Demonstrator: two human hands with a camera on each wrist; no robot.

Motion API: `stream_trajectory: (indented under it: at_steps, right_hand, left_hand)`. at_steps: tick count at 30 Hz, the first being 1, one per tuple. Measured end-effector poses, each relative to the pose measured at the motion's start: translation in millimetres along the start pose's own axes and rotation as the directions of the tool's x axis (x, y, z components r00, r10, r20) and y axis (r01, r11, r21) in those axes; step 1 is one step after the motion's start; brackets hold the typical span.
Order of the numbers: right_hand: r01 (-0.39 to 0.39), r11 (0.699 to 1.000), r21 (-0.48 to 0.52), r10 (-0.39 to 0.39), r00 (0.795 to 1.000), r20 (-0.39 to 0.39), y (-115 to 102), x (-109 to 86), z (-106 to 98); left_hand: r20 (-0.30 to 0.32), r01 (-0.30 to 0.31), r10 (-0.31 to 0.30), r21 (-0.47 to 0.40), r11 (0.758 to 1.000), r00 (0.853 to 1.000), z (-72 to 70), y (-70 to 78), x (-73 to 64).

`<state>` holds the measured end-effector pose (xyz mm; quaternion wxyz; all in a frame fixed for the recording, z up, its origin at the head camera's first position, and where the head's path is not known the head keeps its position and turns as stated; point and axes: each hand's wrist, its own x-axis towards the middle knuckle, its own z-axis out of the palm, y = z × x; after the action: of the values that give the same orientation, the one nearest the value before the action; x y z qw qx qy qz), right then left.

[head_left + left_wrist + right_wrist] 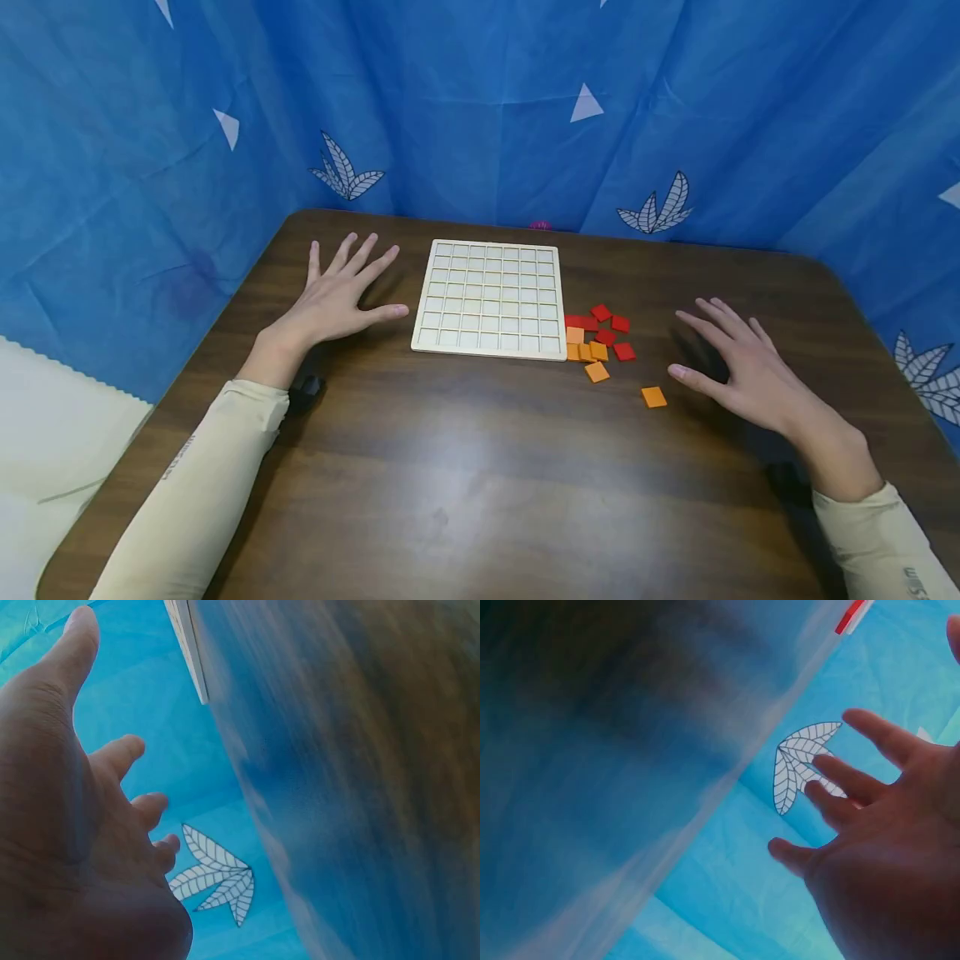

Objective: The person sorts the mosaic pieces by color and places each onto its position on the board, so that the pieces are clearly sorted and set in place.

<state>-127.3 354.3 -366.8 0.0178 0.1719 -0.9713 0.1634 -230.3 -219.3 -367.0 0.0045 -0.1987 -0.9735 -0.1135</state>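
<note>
A pale grid board (489, 300) with square cells lies flat toward the back of the brown table. Red square tiles (624, 352) and orange square tiles (597, 372) are scattered along its right edge, some overlapping. One orange tile (654, 397) lies apart, nearer the right hand. My left hand (330, 300) hovers left of the board with fingers spread, holding nothing. To the right of the tiles, my right hand (750, 375) is held over the table, fingers extended and nothing in its grasp. In the left wrist view the board's edge (187, 652) shows at the top.
The wooden table (450, 467) has rounded back corners. A blue curtain (480, 108) with white leaf and triangle prints hangs behind it and along both sides. White fabric (60, 450) shows beyond the table's left edge.
</note>
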Motion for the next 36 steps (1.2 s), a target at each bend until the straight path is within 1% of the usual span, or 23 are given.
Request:
stream_trajectory:
  at_steps: [3, 7, 12, 14, 20, 25, 28, 31, 33, 36]
  right_hand:
    - [0.027, 0.999, 0.018, -0.026, 1.0, -0.008, -5.5, 0.3, -2.6]
    - [0.047, 0.998, 0.051, -0.048, 0.999, 0.017, -14.0, -2.0, -3.6]
    - [0.114, 0.99, 0.085, -0.118, 0.992, 0.042, -19.9, -2.1, -2.5]
    - [0.13, 0.987, 0.091, -0.135, 0.99, 0.044, -20.4, -2.0, -0.9]
    - [0.143, 0.986, 0.089, -0.15, 0.986, 0.067, -18.5, -2.8, 4.6]
    - [0.155, 0.981, 0.114, -0.165, 0.983, 0.079, -20.1, -3.3, 5.3]
    - [0.166, 0.977, 0.132, -0.177, 0.981, 0.076, -22.1, -3.2, 5.7]
    - [0.185, 0.973, 0.14, -0.196, 0.978, 0.07, -24.5, -2.8, 6.7]
    - [0.197, 0.97, 0.142, -0.207, 0.976, 0.063, -25.6, -2.2, 7.8]
    - [0.207, 0.969, 0.133, -0.216, 0.975, 0.056, -26.9, -1.2, 9.2]
  left_hand:
    - [-0.001, 0.002, -0.002, -0.002, 1.0, 1.0, -1.9, 0.1, -1.2]
    - [0.018, 0.002, -0.002, -0.003, 1.0, 1.0, -1.4, 0.6, -2.5]
    - [0.016, -0.006, 0.006, -0.02, 1.0, 1.0, 0.9, 3.8, -2.1]
    - [0.022, -0.012, 0.013, -0.036, 0.999, 1.0, 1.3, 6.5, -2.3]
    - [0.031, -0.037, 0.038, -0.049, 0.998, 0.999, 5.9, 13.3, -2.1]
    - [0.045, -0.063, 0.066, -0.066, 0.996, 0.997, 10.1, 21.4, -2.3]
    - [0.08, -0.083, 0.09, -0.091, 0.992, 0.993, 12.9, 26.9, -2.3]
    - [0.132, -0.099, 0.113, -0.112, 0.989, 0.985, 16.0, 30.9, -3.2]
    - [0.164, -0.105, 0.124, -0.119, 0.987, 0.979, 18.2, 32.2, -3.9]
    - [0.192, -0.111, 0.133, -0.123, 0.986, 0.972, 20.9, 31.7, -4.5]
